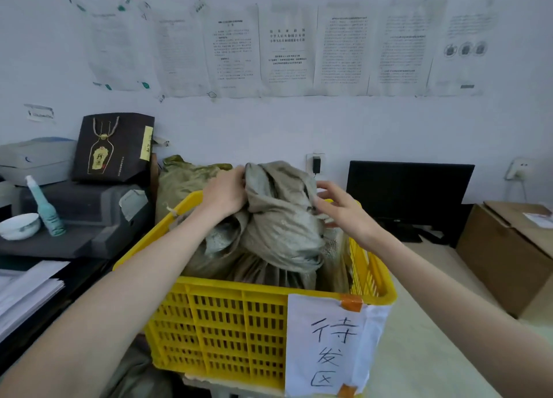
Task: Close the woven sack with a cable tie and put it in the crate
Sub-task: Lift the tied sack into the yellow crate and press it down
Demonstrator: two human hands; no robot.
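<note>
Paper-covered wall (284, 50) behind; monitor (410, 191) at two o'clock. Yellow crate (227, 325) holds the woven sack (281, 218); left hand (224, 192) fingers clamped on it, right hand (344, 209) fingers apart, touching.

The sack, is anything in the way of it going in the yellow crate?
Nothing visible is. The woven sack already sits inside the yellow crate, its bunched top sticking up above the rim. The left hand grips that top, and the right hand touches its other side.

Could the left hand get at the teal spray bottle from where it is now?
Probably yes: the left hand grips the woven sack, and would have to release it first; open space lies between it and the spray bottle.
</note>
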